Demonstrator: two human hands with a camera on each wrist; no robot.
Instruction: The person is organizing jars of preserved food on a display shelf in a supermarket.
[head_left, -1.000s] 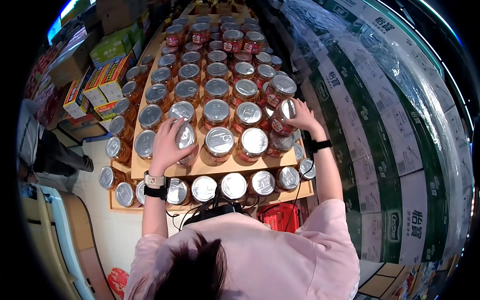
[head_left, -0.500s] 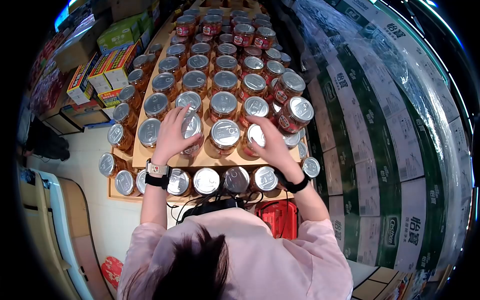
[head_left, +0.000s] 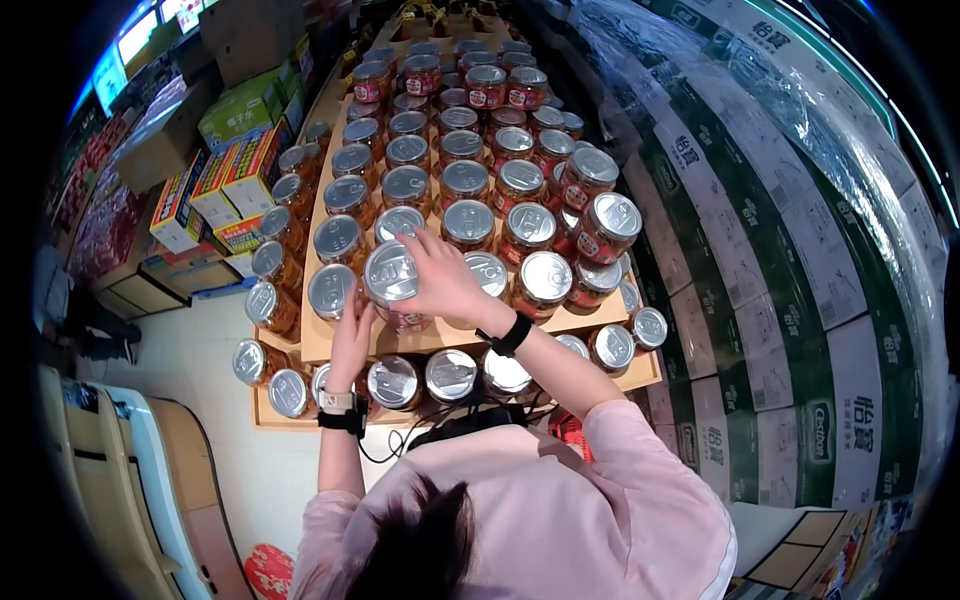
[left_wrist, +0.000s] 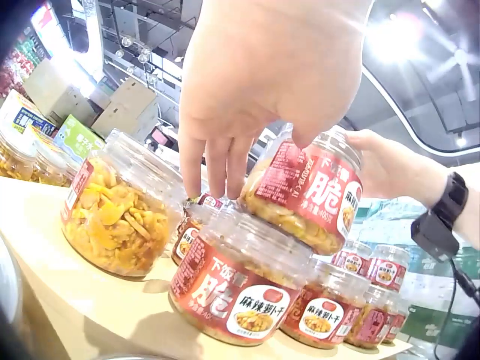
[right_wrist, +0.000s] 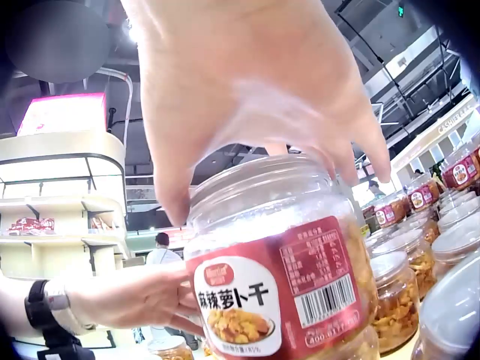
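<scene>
My right hand (head_left: 445, 285) grips a lidded glass jar (head_left: 392, 272) at the front left of the wooden stand. Close to this jar's left side is my left hand (head_left: 350, 345), fingers extended. In the left wrist view the jar (left_wrist: 307, 195) tilts, its base just above or against a red-labelled jar (left_wrist: 236, 279); the fingers (left_wrist: 217, 161) of my left hand point down beside it. The right wrist view shows my right hand (right_wrist: 255, 75) spread over the jar (right_wrist: 281, 281), with my left hand (right_wrist: 161, 300) behind it, palm partly hidden.
Rows of jars (head_left: 465, 180) cover the stand (head_left: 320, 345), some stacked at the right (head_left: 612, 220). A lower ledge holds more jars (head_left: 450, 372). Wrapped cartons (head_left: 740, 260) line the right side; boxes (head_left: 240, 180) stand at the left. Cables (head_left: 400, 440) hang at the front.
My right hand has left the stacked jars at the right, crossed the front row leftward and taken hold of the front-left jar. My left hand has come off its lid to its near left side.
</scene>
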